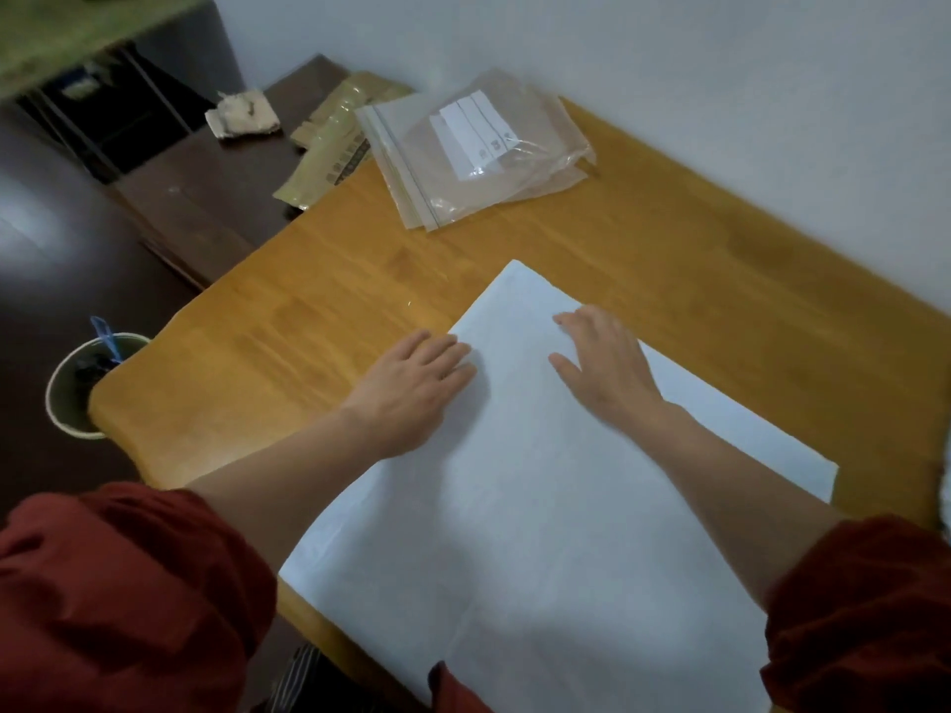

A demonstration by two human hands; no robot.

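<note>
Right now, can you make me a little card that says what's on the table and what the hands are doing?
Table: wooden, against a pale wall
Sheet: big, white, lying flat on the table
Left hand grip: flat, fingers straight, across the sheet's left edge
Right hand grip: flat, fingers straight, on the sheet near its far corner
Zip bags: clear, stacked at the far side, apart from the sheet
Cup: beside the table's left corner, something dark inside

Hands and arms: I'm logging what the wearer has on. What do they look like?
Left hand and right hand are bare, no gloves, rings or watch showing. Rust-red left sleeve and right sleeve sit pushed up in bunched folds, forearms uncovered.
</note>
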